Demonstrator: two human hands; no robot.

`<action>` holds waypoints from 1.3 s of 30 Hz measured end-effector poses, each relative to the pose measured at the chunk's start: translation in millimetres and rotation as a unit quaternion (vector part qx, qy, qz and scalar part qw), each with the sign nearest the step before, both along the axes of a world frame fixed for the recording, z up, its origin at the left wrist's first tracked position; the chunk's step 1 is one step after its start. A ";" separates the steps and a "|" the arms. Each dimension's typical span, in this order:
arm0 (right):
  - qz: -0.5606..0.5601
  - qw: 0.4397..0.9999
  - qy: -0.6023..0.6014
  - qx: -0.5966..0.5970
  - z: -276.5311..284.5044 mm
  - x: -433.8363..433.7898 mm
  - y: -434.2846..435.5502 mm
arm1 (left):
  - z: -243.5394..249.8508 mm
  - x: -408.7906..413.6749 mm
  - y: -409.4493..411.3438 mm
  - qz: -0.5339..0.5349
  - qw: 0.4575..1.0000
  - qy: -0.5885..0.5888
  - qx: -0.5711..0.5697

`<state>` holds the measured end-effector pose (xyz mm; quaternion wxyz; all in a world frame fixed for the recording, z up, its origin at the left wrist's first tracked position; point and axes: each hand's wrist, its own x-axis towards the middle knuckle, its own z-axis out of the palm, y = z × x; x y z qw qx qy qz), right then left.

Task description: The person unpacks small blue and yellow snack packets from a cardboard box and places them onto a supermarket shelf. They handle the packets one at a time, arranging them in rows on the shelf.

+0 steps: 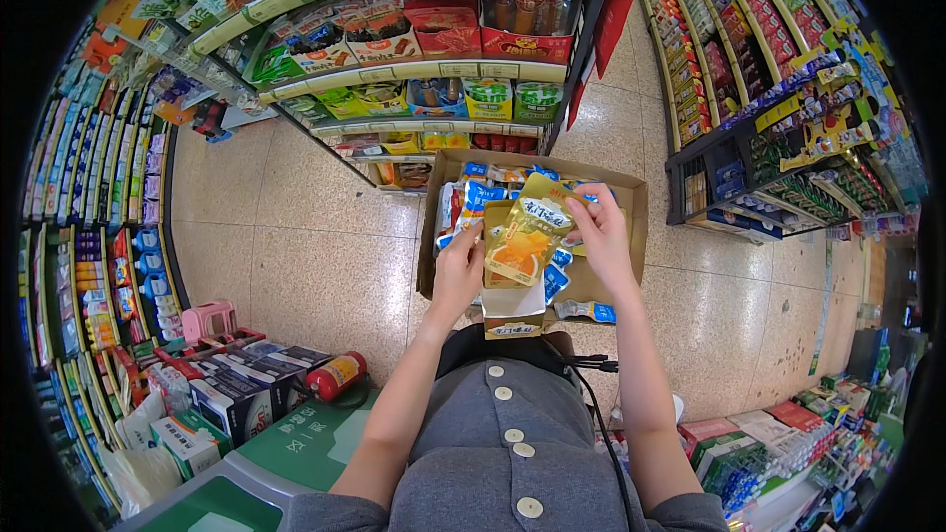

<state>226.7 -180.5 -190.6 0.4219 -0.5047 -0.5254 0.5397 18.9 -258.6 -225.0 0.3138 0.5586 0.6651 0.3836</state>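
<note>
My right hand (pixel 600 230) pinches the upper right edge of a gold snack pouch (pixel 526 233) with orange food pictured on it. The pouch is tilted over a small open display box (pixel 514 328) made of printed cardboard. At that box's left side is my left hand (pixel 457 266), its fingers closed on the edge; whether they also touch the pouch is hard to tell. Beneath both hands lies a shallow brown cardboard tray (pixel 637 236), holding many small blue and white snack packets (pixel 484 196), some of them partly hidden by the pouch and hands.
Beyond the tray stands a shelf rack (pixel 414 77) with boxed snacks. Another rack (pixel 728 37) of small packages is at the right. A red fire extinguisher (pixel 337 375) rests near cartons (pixel 244 391) at lower left, beside a green-topped surface (pixel 307 440). Tiled floor (pixel 325 251) runs between.
</note>
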 end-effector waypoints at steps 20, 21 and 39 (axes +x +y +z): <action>0.057 0.970 -0.194 0.132 -11.6 -17.9 -15.6 | -5.8 -1.1 0.3 0.001 1.000 0.002 0.007; 0.012 0.982 -0.162 0.094 -20.9 -10.4 -14.3 | -6.4 -1.2 -0.2 0.002 1.000 0.005 0.011; -0.134 0.916 0.034 -0.377 -185.2 66.3 -30.3 | -3.9 -3.1 1.5 -0.011 1.000 0.005 -0.019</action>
